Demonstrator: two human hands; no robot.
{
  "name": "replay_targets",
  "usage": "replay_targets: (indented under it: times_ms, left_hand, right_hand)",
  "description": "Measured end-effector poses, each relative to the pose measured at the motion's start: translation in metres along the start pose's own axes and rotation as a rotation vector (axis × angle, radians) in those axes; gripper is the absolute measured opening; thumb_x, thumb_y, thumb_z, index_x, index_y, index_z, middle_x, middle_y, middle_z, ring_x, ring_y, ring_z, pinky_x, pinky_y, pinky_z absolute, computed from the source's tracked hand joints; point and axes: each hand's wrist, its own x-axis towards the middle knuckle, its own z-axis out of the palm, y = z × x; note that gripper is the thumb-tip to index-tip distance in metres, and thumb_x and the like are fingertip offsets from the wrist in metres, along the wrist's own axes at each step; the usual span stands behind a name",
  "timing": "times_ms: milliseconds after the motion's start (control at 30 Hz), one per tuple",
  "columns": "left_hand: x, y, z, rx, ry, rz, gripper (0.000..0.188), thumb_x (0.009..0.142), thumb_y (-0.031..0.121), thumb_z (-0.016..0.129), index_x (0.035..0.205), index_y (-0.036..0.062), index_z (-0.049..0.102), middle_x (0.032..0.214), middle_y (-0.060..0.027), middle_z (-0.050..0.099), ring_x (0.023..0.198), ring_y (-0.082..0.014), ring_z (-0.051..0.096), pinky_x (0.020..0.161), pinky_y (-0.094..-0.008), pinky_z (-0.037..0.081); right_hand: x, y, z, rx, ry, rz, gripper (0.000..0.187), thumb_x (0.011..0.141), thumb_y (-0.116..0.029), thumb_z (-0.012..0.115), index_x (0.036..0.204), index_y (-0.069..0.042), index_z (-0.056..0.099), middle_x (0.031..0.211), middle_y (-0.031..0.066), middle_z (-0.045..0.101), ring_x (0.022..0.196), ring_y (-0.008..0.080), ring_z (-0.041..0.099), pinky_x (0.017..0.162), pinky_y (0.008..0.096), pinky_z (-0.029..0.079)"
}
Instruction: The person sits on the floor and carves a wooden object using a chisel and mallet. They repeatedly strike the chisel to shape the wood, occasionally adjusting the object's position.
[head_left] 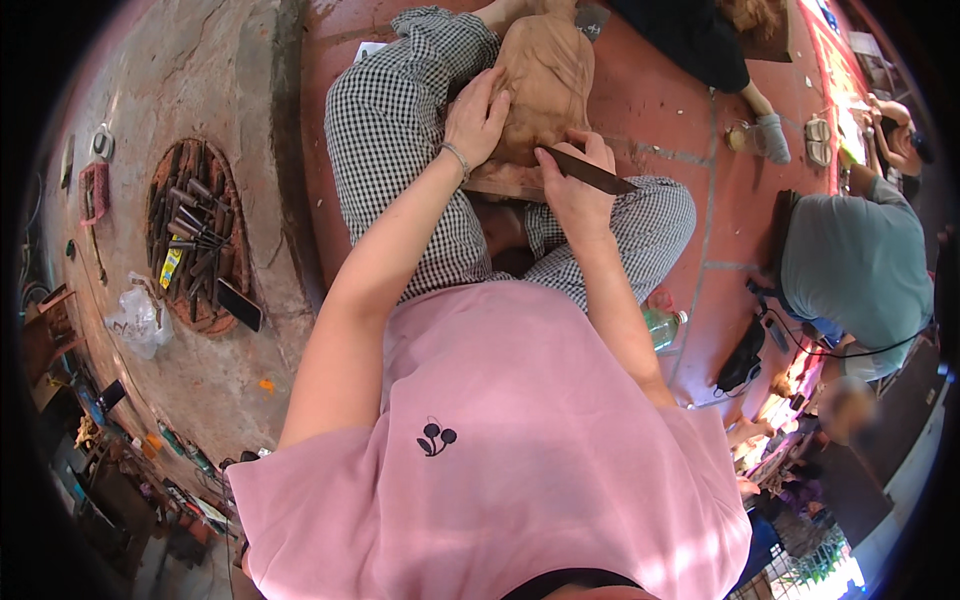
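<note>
A person in a pink shirt sits with legs in checked trousers [400, 130] folded on the floor, a wooden carving [545, 75] resting across the lap. The left hand [478, 118] lies flat and spread against the side of the carving, fingers loosely curled over its surface to steady it, holding nothing else. The right hand [578, 180] is closed around a carving chisel [590, 172], whose dark blade juts out to the right, just below the foot of the piece.

The carving already has a rounded, folded form with grooves cut along it, so the rough shaping looks well advanced; the flat base block under it looks plain, and I judge finer cutting is what remains.

A green plastic bottle [662, 328] lies by the right knee. The floor here is red tile [690, 110]. To the left rises a worn concrete surface [200, 60], with a round tray of chisels [195, 235] and a dark phone [238, 304] at its edge, a crumpled plastic bag [140, 322] nearby. Further off to the right, another person in a grey-green shirt [850, 260] bends over work in a sunlit, cluttered workshop.
</note>
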Motion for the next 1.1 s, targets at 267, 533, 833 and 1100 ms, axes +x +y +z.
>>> replay_targets:
  times_ms: [267,533,833,1100]
  left_hand:
    - [0.002,0.006,-0.002,-0.015,0.009,-0.004,0.045,0.096,0.025,0.050,0.135,0.0026,0.049,0.129,-0.0222,0.057,0.119,-0.0377,0.055,0.101,-0.0425,0.043]
    - [0.001,0.005,-0.001,-0.011,0.001,-0.036,0.046,0.096,0.025,0.051,0.136,0.0031,0.049,0.130,-0.0219,0.057,0.119,-0.0376,0.055,0.101,-0.0425,0.044]
    - [0.002,0.006,-0.002,-0.023,-0.058,-0.085,0.047,0.100,0.026,0.047,0.142,0.0036,0.045,0.137,-0.0200,0.054,0.126,-0.0325,0.053,0.106,-0.0374,0.041]
    - [0.003,0.006,-0.003,-0.041,-0.036,-0.094,0.047,0.096,0.026,0.050,0.138,0.0040,0.048,0.135,-0.0193,0.056,0.125,-0.0348,0.053,0.105,-0.0397,0.042]
  right_hand:
    - [-0.001,0.014,-0.002,0.171,-0.063,-0.065,0.012,0.075,-0.006,0.073,0.085,-0.003,0.069,0.099,0.0137,0.070,0.095,0.0354,0.067,0.088,0.0392,0.055]
    - [0.009,0.007,-0.009,0.025,-0.109,0.065,0.011,0.080,-0.017,0.070,0.085,-0.007,0.071,0.091,0.0079,0.065,0.075,0.0330,0.066,0.067,0.0418,0.054]
    - [0.015,-0.002,-0.002,-0.054,-0.153,0.212,0.016,0.079,-0.019,0.070,0.082,-0.004,0.066,0.087,0.0160,0.063,0.071,0.0361,0.067,0.064,0.0444,0.055]
    - [0.016,-0.020,-0.004,-0.093,-0.160,0.208,0.020,0.079,-0.022,0.070,0.089,-0.005,0.067,0.083,0.0187,0.069,0.077,0.0422,0.067,0.072,0.0501,0.054]
